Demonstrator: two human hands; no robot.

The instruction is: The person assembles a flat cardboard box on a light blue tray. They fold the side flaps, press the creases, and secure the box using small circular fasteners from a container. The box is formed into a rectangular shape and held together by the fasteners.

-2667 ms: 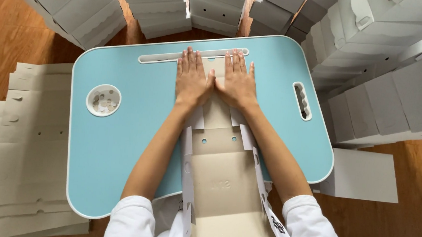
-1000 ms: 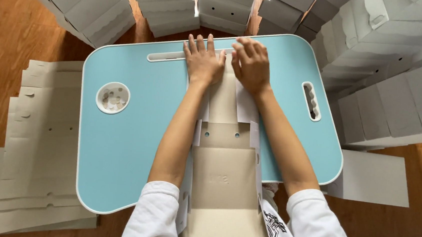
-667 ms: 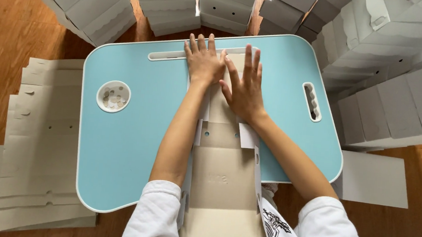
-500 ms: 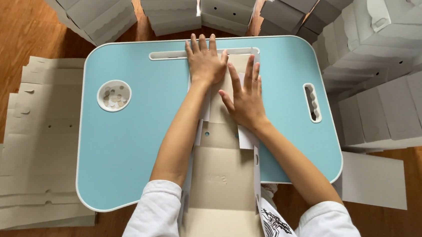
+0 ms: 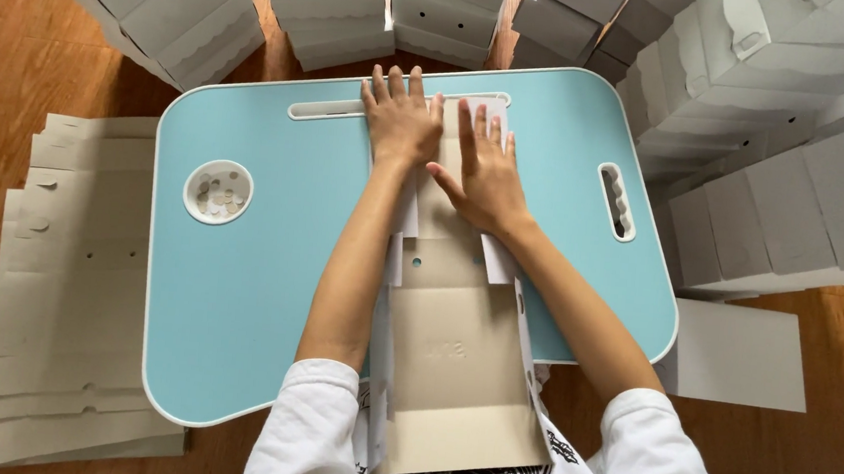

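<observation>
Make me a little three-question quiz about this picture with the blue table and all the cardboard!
1. True or false: both hands lie flat on the cardboard box blank.
2. What sits in the round cup hole of the blue table? A) small round pieces B) a pencil C) water
3. On which side of the table does the stack of flat cardboard sheets lie on the floor?

Key:
1. True: the left hand and the right hand press on its far end.
2. A
3. The person's left.
</observation>
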